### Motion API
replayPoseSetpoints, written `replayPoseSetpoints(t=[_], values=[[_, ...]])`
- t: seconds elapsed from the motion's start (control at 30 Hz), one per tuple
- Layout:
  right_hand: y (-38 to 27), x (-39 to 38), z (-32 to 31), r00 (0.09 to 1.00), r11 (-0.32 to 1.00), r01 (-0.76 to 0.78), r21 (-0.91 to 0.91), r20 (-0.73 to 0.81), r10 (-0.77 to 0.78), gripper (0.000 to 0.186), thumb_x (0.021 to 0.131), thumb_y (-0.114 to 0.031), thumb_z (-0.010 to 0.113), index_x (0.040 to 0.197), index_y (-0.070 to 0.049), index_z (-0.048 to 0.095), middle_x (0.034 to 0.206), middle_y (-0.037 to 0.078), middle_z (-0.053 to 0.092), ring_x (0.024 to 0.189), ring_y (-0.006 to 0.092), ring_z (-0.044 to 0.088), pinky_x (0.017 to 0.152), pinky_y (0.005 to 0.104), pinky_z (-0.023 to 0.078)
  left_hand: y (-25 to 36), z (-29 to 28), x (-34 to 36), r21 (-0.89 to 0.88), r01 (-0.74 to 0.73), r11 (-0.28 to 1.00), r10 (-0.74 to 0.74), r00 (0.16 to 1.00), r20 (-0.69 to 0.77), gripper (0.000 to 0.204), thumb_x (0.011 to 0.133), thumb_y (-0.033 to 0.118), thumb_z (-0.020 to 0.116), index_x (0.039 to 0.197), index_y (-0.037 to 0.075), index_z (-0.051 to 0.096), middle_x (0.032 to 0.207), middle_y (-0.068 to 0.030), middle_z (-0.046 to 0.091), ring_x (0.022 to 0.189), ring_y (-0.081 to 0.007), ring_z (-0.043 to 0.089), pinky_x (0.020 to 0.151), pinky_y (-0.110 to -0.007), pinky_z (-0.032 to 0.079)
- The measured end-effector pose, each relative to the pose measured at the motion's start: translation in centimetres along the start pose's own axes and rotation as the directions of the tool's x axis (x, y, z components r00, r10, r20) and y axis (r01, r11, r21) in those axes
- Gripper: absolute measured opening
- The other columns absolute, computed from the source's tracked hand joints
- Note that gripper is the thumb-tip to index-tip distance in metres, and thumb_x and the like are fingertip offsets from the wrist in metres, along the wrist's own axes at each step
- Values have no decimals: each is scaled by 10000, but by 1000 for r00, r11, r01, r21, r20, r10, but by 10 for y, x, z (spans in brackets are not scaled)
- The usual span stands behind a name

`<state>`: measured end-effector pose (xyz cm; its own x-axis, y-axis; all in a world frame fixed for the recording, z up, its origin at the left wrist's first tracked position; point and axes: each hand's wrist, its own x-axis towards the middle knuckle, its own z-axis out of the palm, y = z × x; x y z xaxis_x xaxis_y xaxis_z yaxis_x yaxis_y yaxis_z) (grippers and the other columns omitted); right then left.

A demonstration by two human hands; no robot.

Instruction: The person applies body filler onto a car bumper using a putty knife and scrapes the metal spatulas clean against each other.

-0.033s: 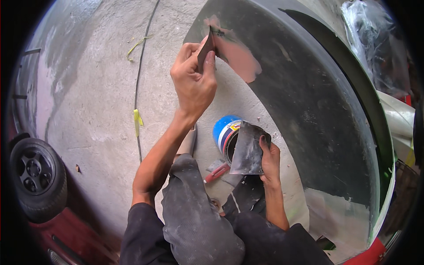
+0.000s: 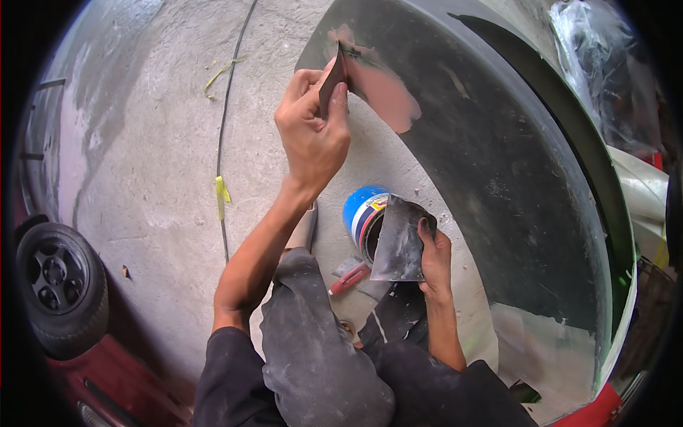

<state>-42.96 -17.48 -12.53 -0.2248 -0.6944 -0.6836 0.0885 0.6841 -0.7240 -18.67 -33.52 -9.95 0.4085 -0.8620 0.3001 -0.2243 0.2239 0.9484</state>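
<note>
My left hand [image 2: 311, 128] is closed on a thin dark spreader [image 2: 330, 85], held at the left edge of a patch of pink filler [image 2: 384, 96] on the curved dark panel [image 2: 484, 164]. Lower down, my right hand [image 2: 435, 260] grips a smudged grey flat plate [image 2: 391, 242], thumb on its face. Behind that plate is a blue can [image 2: 358, 205] with an open dark rim, partly hidden. A red tube [image 2: 346, 280] lies on the floor beside it.
A wheel [image 2: 53, 270] and red bodywork [image 2: 99, 377] sit at lower left. A dark cable [image 2: 222, 142] with yellow tape [image 2: 220, 196] runs along the concrete floor [image 2: 156, 142]. Clear plastic sheeting [image 2: 601, 71] lies at upper right, beyond the panel.
</note>
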Motion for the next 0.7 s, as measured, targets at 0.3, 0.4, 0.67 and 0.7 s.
replayPoseSetpoints(t=[0.3, 0.4, 0.67, 0.7], values=[[-8, -4, 5, 999, 999, -35, 41, 21, 34, 414, 996, -293, 626, 1313, -32, 574, 1280, 56, 614, 1155, 136, 537, 1037, 285, 367, 17, 2, -7, 25, -59, 998, 59, 998, 24, 97, 901, 2, 653, 912, -76, 709, 890, -80, 607, 808, -149, 561, 702, -274, 438], [-10, -5, 5, 999, 999, -31, 32, 13, 31, 411, 997, -289, 624, 1314, -32, 574, 1277, 55, 615, 1154, 134, 538, 1036, 283, 368, 15, 4, -8, 32, -153, 988, 153, 988, 21, 216, 863, -40, 659, 1075, -41, 698, 863, -81, 586, 750, -146, 549, 639, -264, 445], [-13, -8, 9, 998, 997, -54, 47, 17, 53, 424, 993, -313, 632, 1303, -27, 586, 1253, 45, 628, 1136, 126, 552, 1009, 276, 395, 35, 3, -18, 10, -233, 972, 232, 970, 70, 491, 769, -134, 655, 1244, -13, 662, 855, -113, 581, 697, -198, 580, 622, -296, 485], [-15, -10, 11, 997, 994, -74, 76, 11, 74, 418, 991, -322, 633, 1275, -18, 600, 1214, 45, 644, 1088, 118, 575, 959, 266, 426, 38, 2, -19, 2, -255, 967, 253, 964, 85, 552, 715, -148, 653, 1252, -20, 654, 859, -124, 584, 697, -212, 593, 626, -302, 493]])
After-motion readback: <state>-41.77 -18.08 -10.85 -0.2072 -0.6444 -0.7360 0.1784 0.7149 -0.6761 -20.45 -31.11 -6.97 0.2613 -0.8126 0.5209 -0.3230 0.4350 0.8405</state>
